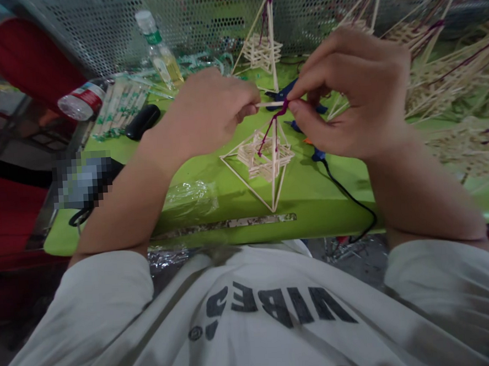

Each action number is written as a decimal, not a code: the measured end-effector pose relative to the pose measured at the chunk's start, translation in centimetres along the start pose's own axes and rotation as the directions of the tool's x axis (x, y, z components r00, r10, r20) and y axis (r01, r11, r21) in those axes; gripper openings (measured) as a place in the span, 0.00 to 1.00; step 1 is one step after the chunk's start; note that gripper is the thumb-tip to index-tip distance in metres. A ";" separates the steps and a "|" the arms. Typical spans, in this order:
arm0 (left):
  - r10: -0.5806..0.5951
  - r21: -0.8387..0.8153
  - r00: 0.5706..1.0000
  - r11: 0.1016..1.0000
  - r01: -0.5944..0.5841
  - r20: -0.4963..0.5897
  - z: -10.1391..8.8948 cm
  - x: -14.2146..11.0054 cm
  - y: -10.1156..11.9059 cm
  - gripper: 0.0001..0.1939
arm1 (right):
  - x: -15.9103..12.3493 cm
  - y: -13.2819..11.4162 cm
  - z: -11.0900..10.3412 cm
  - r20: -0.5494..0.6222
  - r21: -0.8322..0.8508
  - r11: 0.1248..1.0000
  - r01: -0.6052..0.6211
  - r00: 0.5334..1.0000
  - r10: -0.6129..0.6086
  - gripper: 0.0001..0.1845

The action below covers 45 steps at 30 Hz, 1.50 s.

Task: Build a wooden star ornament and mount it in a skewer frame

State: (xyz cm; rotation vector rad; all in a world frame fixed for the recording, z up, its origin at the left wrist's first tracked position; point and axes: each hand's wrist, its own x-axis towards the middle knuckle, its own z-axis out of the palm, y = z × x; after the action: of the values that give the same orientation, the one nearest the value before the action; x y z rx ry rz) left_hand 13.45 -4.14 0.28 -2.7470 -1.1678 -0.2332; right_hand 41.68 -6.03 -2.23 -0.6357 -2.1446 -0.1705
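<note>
A wooden stick runs level between my hands. My left hand is closed on its left end. At the other end, my right hand pinches a purple cord with thumb and finger, close to the stick's tip. The cord hangs down toward a pyramid frame of thin sticks standing on the green table. Inside the frame sits a small lattice of stacked sticks, with more purple cord across it. Whether the cord is knotted is hidden by my right fingers.
Behind stands another stick pyramid; several more crowd the right. Blue pliers and a black cable lie near my right hand. On the left are a bottle, wrapped stick bundles and a black object.
</note>
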 end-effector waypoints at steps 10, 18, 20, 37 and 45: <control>0.078 -0.187 0.987 0.977 -0.104 -0.140 1.2 -0.2 -1.6 0.21 | 0.1 0.8 0.5 -0.042 0.223 0.974 -0.022 0.999 0.032 0.08; 0.049 -0.287 0.988 0.954 -0.089 -0.143 0.8 -0.5 -0.6 0.16 | -0.3 1.3 1.4 -0.086 0.348 0.934 -0.078 0.990 0.114 0.07; 0.049 -0.304 0.988 0.948 -0.093 -0.148 0.9 -0.5 -0.6 0.16 | -0.3 1.6 1.4 -0.080 0.356 0.933 -0.054 0.993 0.088 0.08; 0.046 -0.466 0.986 0.877 -0.115 -0.157 0.7 -0.7 0.0 0.18 | 0.1 1.8 0.7 -0.014 0.358 0.934 -0.010 1.000 0.016 0.06; 0.010 -0.427 0.938 0.889 -0.167 -0.345 2.8 -0.1 0.4 0.27 | 0.0 1.3 1.3 -0.011 0.319 0.947 -0.047 0.998 0.054 0.05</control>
State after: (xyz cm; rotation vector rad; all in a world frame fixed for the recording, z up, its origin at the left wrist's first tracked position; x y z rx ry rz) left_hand 13.87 -3.96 -2.51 -2.9562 -0.9862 -1.0404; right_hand 41.40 -4.43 -3.14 -0.4959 -2.0738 0.1952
